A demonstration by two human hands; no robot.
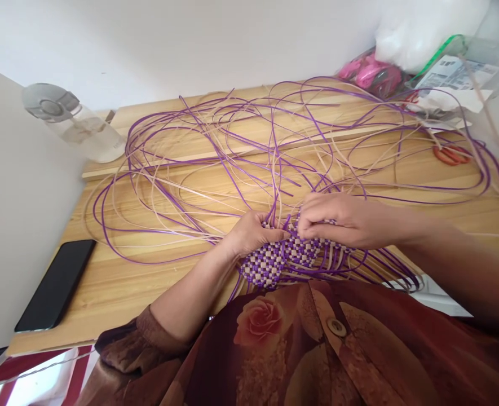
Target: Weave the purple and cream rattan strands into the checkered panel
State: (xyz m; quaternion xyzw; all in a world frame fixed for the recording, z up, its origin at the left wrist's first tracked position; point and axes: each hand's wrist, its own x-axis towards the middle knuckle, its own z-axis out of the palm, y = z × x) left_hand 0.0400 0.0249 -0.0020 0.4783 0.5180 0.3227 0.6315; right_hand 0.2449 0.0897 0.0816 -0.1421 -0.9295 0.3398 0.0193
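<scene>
A woven piece (266,264) in a purple and beige check lies at the table's front edge, close against my body. My left hand (253,232) grips its upper left part, with the thumb lying across the weave. Over its right part, my right hand (331,219) is closed with thumb and fingers pinched together; what sits between the fingertips is too small to make out. Long loose purple strands (221,155) and beige strands fan out from the weave across the table. More strands (384,268) hang out to the right below my right hand.
A clear bottle with a grey lid (52,104) stands at the back left. Nearer on the left lies a black phone (57,285). Orange-handled scissors (452,155), papers (456,84) and a pink item (371,73) lie at the right. A wall (215,51) closes off the back.
</scene>
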